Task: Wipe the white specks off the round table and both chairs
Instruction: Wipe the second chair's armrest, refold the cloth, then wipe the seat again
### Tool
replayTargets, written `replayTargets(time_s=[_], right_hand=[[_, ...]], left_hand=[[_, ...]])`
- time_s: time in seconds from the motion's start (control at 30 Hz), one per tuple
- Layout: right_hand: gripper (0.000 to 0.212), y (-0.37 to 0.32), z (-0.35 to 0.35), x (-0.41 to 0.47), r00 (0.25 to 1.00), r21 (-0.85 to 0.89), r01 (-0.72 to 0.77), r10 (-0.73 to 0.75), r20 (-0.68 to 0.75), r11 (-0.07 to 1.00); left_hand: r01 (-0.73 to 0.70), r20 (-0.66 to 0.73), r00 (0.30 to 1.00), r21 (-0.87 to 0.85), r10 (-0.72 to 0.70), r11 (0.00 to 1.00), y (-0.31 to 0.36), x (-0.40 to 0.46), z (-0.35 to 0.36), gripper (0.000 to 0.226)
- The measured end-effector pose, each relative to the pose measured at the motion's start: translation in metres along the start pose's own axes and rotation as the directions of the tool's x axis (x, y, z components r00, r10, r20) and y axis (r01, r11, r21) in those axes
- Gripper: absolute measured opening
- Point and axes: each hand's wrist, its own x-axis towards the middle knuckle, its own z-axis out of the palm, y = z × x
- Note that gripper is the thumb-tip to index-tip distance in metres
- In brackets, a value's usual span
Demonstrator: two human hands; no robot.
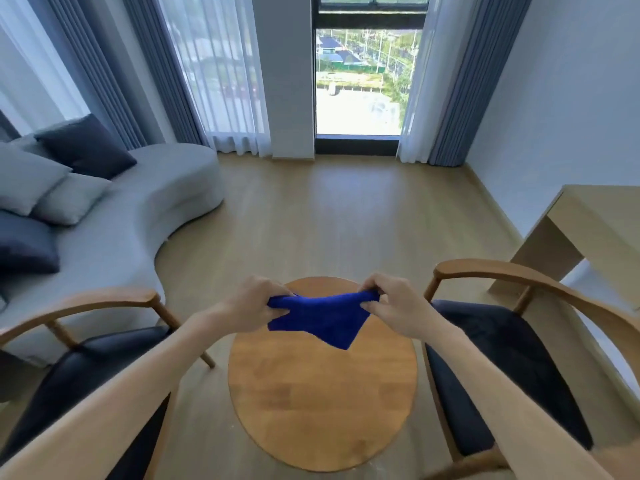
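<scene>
Blue microfibre cloth (322, 318) is what's getting all the attention here, stretched out in the air over the far half of the round wooden table (322, 393). It isn't touching the tabletop; one loose corner hangs down toward the wood, pointing at the table's middle. The left hand (254, 304) has the cloth's left edge pinched tight in its fingers, and the right hand (393, 306) is clamped on the right edge the same way, so the fabric is pulled between them with a bit of sag. Both bare forearms reach in from the near side of the table.

The tabletop itself looks like plain warm wood grain, and I honestly can't make out any white specks on it at this sharpness.

Left of the table sits a curved wooden armchair with a dark padded seat (100, 362), and right of the table is its twin, a second wooden armchair with a dark seat (498, 365). Both are just beside the table, angled in toward it.

Further out, beyond the table to the left, there's a long curvy grey sofa (149, 202) with grey and navy cushions (83, 147). Straight past the table, across the light wood floor (329, 216), is a tall window (363, 81) flanked by sheer white and grey-blue curtains (446, 98). A pale wooden desk (595, 230) stands beyond the right-hand chair.
</scene>
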Motion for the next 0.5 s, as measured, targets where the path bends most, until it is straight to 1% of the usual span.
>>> replayTargets(time_s=[0.07, 0.13, 0.2, 0.27, 0.3, 0.37, 0.43, 0.5], right_hand=[[0.027, 0.001, 0.006, 0.004, 0.999, 0.006, -0.004, 0.005, -0.051, 1.0], [0.022, 0.007, 0.008, 0.01, 0.998, 0.02, -0.024, 0.025, -0.059, 1.0], [0.014, 0.01, 0.007, 0.014, 0.996, 0.049, -0.034, 0.038, -0.084, 0.998], [0.009, 0.015, 0.007, 0.015, 0.993, 0.12, -0.054, 0.066, -0.096, 0.991], [0.008, 0.015, 0.007, 0.016, 0.991, 0.156, -0.055, 0.072, -0.108, 0.986], [0.008, 0.015, 0.008, 0.014, 0.99, 0.229, -0.055, 0.084, -0.117, 0.972], [0.012, 0.016, 0.007, 0.014, 0.988, 0.29, -0.06, 0.099, -0.121, 0.955], [0.015, 0.017, 0.007, 0.014, 0.988, 0.266, -0.073, 0.105, -0.111, 0.961]], left_hand=[[-0.021, -0.074, 0.997, 0.042, 0.024, 0.999, -0.002, 0.007, 0.0, 0.016], [-0.007, -0.091, 0.996, 0.047, 0.012, 0.999, -0.005, 0.012, 0.002, 0.019], [0.063, -0.142, 0.988, -0.029, -0.067, 0.998, -0.003, 0.016, 0.0, 0.015], [0.109, -0.197, 0.971, -0.151, -0.138, 0.982, -0.002, 0.017, 0.0, 0.011], [0.112, -0.213, 0.964, -0.211, -0.158, 0.971, -0.001, 0.018, -0.001, 0.017], [0.095, -0.183, 0.97, -0.321, -0.16, 0.942, 0.001, 0.018, 0.001, 0.027], [0.104, -0.14, 0.975, -0.403, -0.174, 0.909, -0.003, 0.019, 0.002, 0.025], [0.12, -0.107, 0.978, -0.411, -0.179, 0.903, -0.01, 0.02, 0.005, 0.019]])
